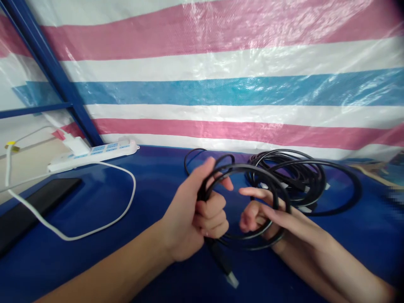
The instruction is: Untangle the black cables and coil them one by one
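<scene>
- While the left hand [194, 214], at six o'clock, is closed firmly on a black cable [244, 168], its thumb points up and presses the strands to the fingers, likely so the loops lie bunched at one spot.
- The cable's loops fan out from that fist towards four o'clock, held clear of the worktop [151, 189], and ring the other hand.
- The right hand [295, 221], at four o'clock, reaches in through the loops; thumb and index stand apart, the other fingers curl inwards. This probably spreads the loops, though I cannot tell whether the curled fingers grip any strand.
- The plug [223, 261] hangs below the fist, its metal tip aimed at five o'clock, perhaps left out so it does not tangle.
- More black coils [319, 179] lie heaped between three and four o'clock, behind the right hand, with pale tips among them.
- At nine o'clock a white power strip [94, 155] sits by the back edge; a white cord [67, 239] bows across to eight, passing over a flat black slab [41, 204].
- The worktop is deep blue and slightly glossy.
- A striped plastic sheet [202, 92] covers the wall at twelve; a blue post [55, 69] slants at ten.
</scene>
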The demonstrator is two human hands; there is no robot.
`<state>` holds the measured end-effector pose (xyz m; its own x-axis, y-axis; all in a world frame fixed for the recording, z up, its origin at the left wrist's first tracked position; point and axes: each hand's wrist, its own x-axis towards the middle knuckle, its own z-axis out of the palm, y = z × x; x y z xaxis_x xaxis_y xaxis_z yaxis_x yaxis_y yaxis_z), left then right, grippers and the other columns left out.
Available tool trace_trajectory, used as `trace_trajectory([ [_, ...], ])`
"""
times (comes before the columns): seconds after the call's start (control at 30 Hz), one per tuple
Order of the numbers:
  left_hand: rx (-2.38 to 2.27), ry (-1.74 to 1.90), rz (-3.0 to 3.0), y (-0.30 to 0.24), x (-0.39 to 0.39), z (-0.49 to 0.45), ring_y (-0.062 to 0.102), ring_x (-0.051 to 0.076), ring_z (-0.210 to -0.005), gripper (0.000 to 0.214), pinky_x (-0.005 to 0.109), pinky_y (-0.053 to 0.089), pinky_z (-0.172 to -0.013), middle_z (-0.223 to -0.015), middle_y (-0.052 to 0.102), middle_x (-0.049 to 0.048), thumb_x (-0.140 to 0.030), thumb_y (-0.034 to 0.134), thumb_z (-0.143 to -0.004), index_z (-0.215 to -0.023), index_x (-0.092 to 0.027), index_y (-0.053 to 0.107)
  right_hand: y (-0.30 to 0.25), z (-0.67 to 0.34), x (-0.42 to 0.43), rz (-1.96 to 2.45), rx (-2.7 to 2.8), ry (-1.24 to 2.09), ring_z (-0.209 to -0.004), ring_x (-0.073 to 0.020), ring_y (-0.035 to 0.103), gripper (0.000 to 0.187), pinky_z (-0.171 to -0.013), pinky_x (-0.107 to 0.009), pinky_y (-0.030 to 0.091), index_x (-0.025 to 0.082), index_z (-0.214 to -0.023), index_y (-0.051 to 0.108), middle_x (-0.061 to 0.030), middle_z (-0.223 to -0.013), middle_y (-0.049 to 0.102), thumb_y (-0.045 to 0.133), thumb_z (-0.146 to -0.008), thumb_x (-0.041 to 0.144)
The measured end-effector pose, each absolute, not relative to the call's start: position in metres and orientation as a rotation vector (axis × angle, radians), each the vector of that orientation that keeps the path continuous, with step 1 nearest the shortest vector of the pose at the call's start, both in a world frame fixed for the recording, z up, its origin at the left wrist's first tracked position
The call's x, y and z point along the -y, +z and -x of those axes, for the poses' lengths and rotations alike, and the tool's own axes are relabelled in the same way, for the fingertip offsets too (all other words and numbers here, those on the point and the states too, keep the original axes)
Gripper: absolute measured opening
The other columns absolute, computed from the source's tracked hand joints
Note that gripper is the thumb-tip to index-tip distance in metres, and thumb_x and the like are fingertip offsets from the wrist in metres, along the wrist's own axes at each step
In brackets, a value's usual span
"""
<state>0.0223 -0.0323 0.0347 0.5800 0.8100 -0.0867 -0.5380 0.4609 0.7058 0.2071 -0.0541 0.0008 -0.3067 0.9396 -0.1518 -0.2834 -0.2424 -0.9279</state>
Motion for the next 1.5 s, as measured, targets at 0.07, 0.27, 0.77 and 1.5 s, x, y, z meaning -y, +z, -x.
trace_trajectory([
  [0.07, -0.426, 0.931, -0.655, 0.036, 0.029, -0.019, 0.007, 0.004, -0.032, 0.051, 0.017, 0.017, -0.034, -0.038, 0.010, -0.0102, -0.060, 0.034, -0.089, -0.070, -0.018, 0.056, -0.002, -0.205, 0.056, 0.888, 1.071, 1.748, -0.102, -0.0224, 0.059, 0.031, -0.097, -0.039, 0.041, 0.025, -0.112, 0.064, -0.0062, -0.100, 0.067, 0.048, -0.091, 0.041],
  [0.27, -0.505, 1.000, -0.751, 0.035, 0.026, -0.023, 0.026, 0.003, -0.034, 0.031, 0.018, 0.040, -0.044, -0.043, 0.029, -0.0093, -0.035, 0.041, -0.095, -0.077, -0.015, 0.056, 0.003, -0.203, 0.055, 0.921, 0.965, 1.639, -0.078, -0.0162, 0.064, 0.023, -0.080, -0.027, 0.053, 0.022, -0.096, 0.069, -0.0025, -0.067, 0.062, 0.059, -0.085, 0.039],
  [0.77, -0.466, 0.787, -0.777, 0.049, 0.039, -0.018, 0.008, 0.002, -0.030, 0.010, 0.015, 0.014, -0.032, -0.039, 0.018, -0.0114, -0.011, 0.048, -0.076, -0.070, -0.017, 0.053, 0.009, -0.206, 0.055, 0.965, 1.120, 1.690, -0.068, -0.0159, 0.061, 0.039, -0.069, -0.029, 0.053, 0.026, -0.117, 0.060, -0.0009, -0.069, 0.065, 0.060, -0.083, 0.044],
  [1.5, -0.667, 0.953, -0.875, 0.028, 0.035, -0.029, 0.023, 0.002, -0.031, 0.004, 0.016, 0.038, -0.041, -0.036, 0.024, -0.0128, -0.014, 0.058, -0.073, -0.075, -0.017, 0.056, 0.016, -0.206, 0.061, 0.972, 0.968, 1.754, -0.035, -0.0043, 0.017, 0.020, -0.041, -0.022, 0.039, 0.022, -0.087, 0.065, 0.0110, -0.039, 0.019, 0.061, -0.083, 0.041],
])
